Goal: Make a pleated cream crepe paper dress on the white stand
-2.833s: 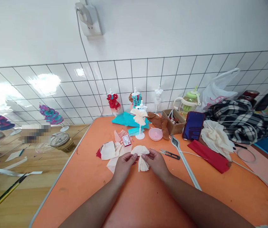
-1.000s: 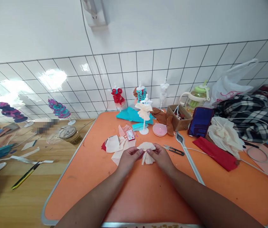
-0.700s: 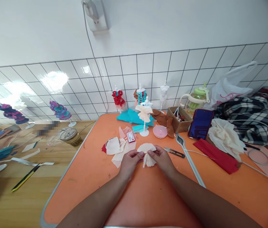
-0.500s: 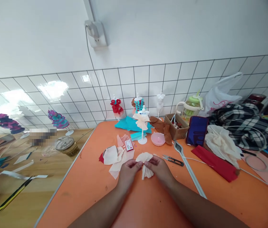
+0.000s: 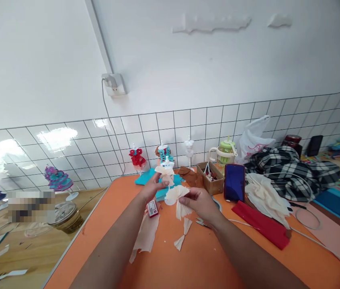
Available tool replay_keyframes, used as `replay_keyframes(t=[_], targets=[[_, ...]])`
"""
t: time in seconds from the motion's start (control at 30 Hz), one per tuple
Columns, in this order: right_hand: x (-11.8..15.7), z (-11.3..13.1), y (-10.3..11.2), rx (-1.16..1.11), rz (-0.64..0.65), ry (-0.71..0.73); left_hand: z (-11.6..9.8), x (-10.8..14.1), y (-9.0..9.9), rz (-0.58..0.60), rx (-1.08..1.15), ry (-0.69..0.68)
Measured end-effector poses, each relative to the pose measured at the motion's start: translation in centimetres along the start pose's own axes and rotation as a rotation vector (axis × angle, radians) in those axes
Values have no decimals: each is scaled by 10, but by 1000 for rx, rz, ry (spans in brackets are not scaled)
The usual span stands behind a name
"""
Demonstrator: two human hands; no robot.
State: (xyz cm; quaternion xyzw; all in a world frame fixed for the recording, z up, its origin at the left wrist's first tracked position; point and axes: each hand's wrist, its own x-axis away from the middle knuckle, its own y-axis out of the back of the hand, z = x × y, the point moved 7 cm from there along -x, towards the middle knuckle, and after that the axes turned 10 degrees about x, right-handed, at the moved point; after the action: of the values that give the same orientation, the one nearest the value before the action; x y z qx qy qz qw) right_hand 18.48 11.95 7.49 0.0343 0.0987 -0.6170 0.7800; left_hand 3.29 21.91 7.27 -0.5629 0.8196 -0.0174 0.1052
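My left hand [image 5: 155, 188] reaches to a small white mannequin [image 5: 166, 163] dressed in a cream crepe paper skirt. Its thumb and fingers close round the figure just below the waist. Pinched in my right hand [image 5: 198, 202] is a gathered cream crepe paper piece [image 5: 174, 195], fanned out at both ends, close beside the mannequin. Another cream paper bow [image 5: 183, 237], narrow in the middle, lies on the orange table [image 5: 170, 269]. Thread snips [image 5: 201, 222] are partly hidden by my right wrist. A small red-and-white box [image 5: 152, 208] rests on flat cream paper [image 5: 146, 237].
Behind stand a red-dressed mannequin [image 5: 136, 157], a turquoise-trimmed one [image 5: 164, 152] and a bare one [image 5: 189, 148]. To the right are a cardboard box [image 5: 210, 178], a phone [image 5: 234, 182], a red paper strip [image 5: 262, 224] and crumpled cream paper [image 5: 268, 198]. A lidded jar [image 5: 64, 216] stands left.
My hands have parted and moved forward. The left has gone from the cream paper to the mannequin; the right keeps a gathered piece. A paper bow now lies on the table. The view has tilted up.
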Motion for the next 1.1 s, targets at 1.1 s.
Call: replay_keyframes(t=[1.1], targets=[[-3,24,22,66,-167,-12,-25,78,-94,200,304,262]])
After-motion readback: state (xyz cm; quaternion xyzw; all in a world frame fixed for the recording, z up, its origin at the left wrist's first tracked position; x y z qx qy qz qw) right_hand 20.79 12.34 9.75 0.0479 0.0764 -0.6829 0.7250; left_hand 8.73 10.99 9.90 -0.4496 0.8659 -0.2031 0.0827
